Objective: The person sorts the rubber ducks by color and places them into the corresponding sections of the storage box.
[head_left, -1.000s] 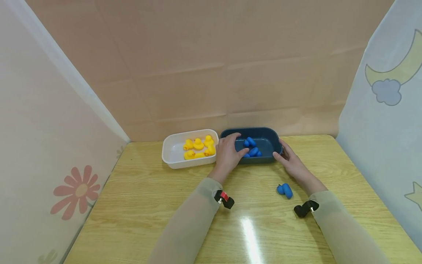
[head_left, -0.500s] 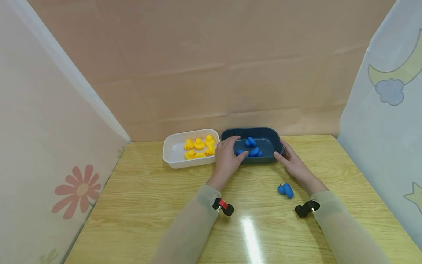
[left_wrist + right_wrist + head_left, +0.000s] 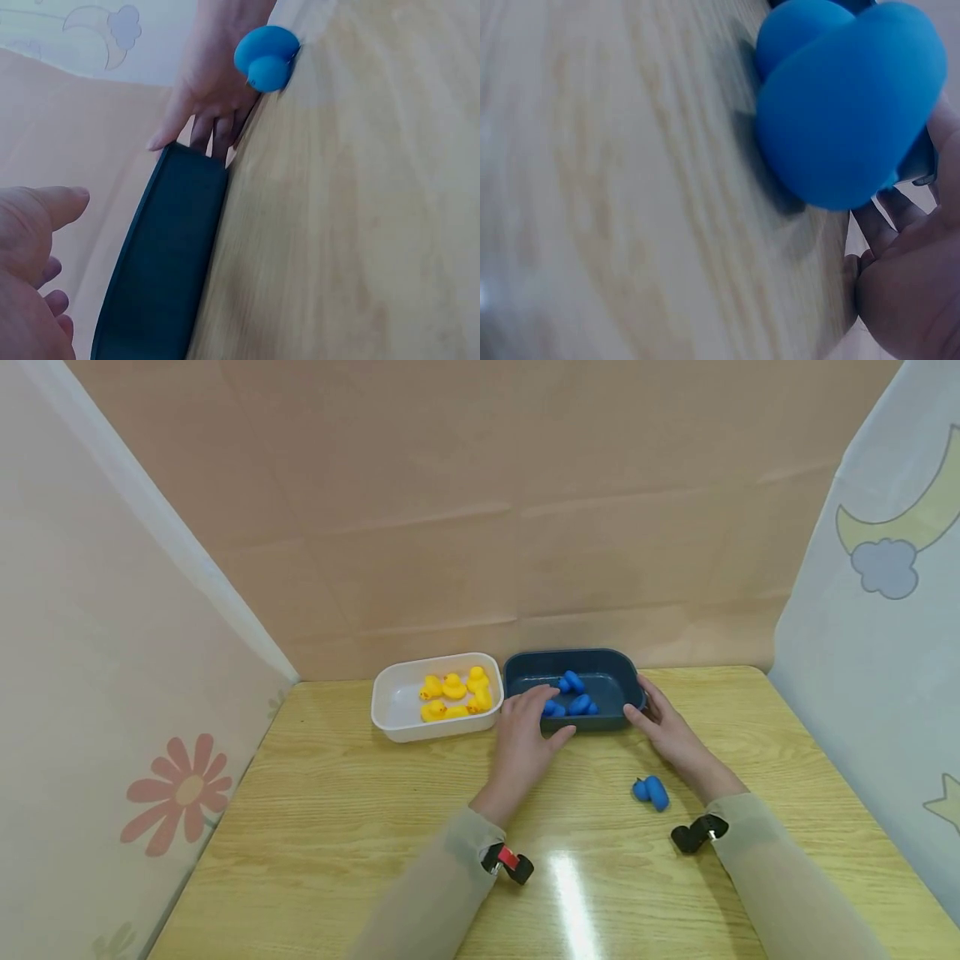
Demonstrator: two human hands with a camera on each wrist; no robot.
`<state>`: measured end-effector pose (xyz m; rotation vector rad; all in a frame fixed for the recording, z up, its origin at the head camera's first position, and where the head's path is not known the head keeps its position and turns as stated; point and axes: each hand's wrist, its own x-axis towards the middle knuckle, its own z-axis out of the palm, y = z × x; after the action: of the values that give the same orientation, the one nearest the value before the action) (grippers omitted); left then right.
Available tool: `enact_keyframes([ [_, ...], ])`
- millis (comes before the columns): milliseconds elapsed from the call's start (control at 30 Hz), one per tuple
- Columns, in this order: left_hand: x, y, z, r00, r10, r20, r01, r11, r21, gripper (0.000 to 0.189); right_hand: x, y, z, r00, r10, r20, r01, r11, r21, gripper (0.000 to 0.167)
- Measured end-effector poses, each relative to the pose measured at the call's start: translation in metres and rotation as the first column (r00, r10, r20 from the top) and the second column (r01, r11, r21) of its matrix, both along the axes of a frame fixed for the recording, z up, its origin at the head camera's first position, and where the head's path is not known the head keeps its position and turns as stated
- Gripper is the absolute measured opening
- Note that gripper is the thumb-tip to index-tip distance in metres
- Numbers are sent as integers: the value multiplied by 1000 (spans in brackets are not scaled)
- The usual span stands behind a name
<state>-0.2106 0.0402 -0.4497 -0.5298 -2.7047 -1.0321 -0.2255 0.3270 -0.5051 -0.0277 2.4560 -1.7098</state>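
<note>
A dark blue plastic bin (image 3: 611, 692) stands at the back of the table with several blue rubber ducks (image 3: 579, 705) lying in it. My right hand (image 3: 667, 739) holds the bin's right end, thumb at the front corner and fingers along the side wall. My left hand (image 3: 521, 739) hovers at the front left corner with thumb and fingers spread; in the left wrist view the left hand (image 3: 30, 255) shows nothing in its grasp. One blue duck (image 3: 651, 792) lies on its side on the table, close to the right wrist. It looms large in the right wrist view.
Left of the dark bin is a white bin (image 3: 393, 706) with several yellow rubber ducks (image 3: 453, 685) in it. A brown paper-like wall (image 3: 420, 527) rises behind the wooden table (image 3: 337, 818). White printed sheets flank both sides.
My left hand has drawn back toward me from over the dark bin, uncovering a blue duck at its front left. The right hand keeps its place at the bin's end.
</note>
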Motion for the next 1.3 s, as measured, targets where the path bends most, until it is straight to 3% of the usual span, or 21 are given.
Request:
enact_keyframes([
  [533, 26, 11, -10, 994, -108, 24, 109, 993, -47, 61, 1, -2, 5, 1000, -8, 10, 8, 1000, 0, 90],
  [833, 35, 22, -18, 985, -162, 66, 165, 985, -56, 60, -1, -3, 3, 1000, -7, 7, 7, 1000, -3, 89],
  [1100, 41, 32, -26, 964, -249, 96, 257, 962, -92, 61, 0, -4, 4, 1000, -4, 2, 4, 1000, -11, 92],
  [1300, 44, 39, -31, 945, -297, 139, 307, 950, -61, 63, 0, -3, 5, 1000, -5, 7, 5, 1000, -13, 93],
])
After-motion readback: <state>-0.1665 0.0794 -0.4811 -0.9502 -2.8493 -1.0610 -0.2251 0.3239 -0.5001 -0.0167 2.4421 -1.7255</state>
